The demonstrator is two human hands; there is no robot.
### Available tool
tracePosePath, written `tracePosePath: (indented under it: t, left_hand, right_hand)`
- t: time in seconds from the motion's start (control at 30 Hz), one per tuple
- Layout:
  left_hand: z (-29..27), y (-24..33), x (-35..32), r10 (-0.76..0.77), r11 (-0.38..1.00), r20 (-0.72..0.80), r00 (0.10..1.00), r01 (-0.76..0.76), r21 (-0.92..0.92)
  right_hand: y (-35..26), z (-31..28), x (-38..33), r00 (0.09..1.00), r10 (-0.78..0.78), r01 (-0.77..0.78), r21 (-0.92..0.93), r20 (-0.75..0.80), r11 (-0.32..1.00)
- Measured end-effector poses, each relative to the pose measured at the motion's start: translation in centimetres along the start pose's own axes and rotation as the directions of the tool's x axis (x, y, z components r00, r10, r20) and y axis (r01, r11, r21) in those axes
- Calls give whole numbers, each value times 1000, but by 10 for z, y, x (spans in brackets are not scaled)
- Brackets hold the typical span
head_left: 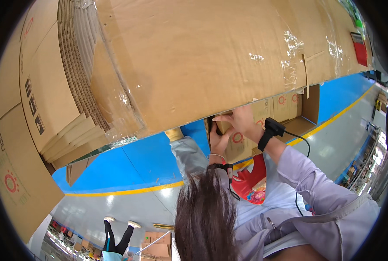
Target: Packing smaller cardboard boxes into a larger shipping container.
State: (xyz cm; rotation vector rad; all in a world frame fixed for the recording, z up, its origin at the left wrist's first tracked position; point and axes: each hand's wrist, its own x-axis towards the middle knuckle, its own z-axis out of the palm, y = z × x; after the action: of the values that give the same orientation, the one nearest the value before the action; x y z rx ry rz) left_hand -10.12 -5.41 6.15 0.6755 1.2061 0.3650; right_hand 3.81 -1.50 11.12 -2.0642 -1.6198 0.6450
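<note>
My left hand (220, 142) and my right hand (242, 120) meet at the left end of an open carton (310, 104), below the edge of a wide cardboard-covered surface. Between their fingers is a small brown cardboard box (223, 126); both hands are closed on it. Several similar boxes (260, 112) with red round prints stand in the carton, to the right of my hands. A black strap (271, 132) with a small device and cable circles my right wrist. Around my left wrist are a thin bracelet and another dark strap. The carton's far side is partly hidden under the surface's edge.
The taped cardboard surface (194, 61) spans the upper view. Flattened cartons (68, 87) are stacked at the left. Below lies a blue floor area (128, 167) with a yellow line (137, 190). A person's legs (115, 237) show at lower left. My hair (206, 213) hangs into view.
</note>
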Motion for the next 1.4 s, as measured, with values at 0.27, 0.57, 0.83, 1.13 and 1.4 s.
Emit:
tracePosePath:
  t: [0.27,0.57,0.83,1.13,1.4]
  left_hand:
    - [10,-16,18,78,996,-84,993,-82,-36]
    - [25,-25,-17,161,984,-354,921,-124,126]
    - [28,-25,-56,16,899,-457,890,187,395]
    - [27,-39,-50,120,912,-468,876,89,401]
    - [33,-44,-48,-3,988,-386,922,63,143]
  right_hand:
    - [4,29,4,992,117,-121,96,52,988]
    - [9,46,-12,985,174,-171,115,-10,978]
    - [-19,6,-16,983,155,-132,204,-100,970]
    - [-45,-100,-26,728,24,-62,31,686,998]
    - [-64,-130,-51,810,218,-11,-357,544,934]
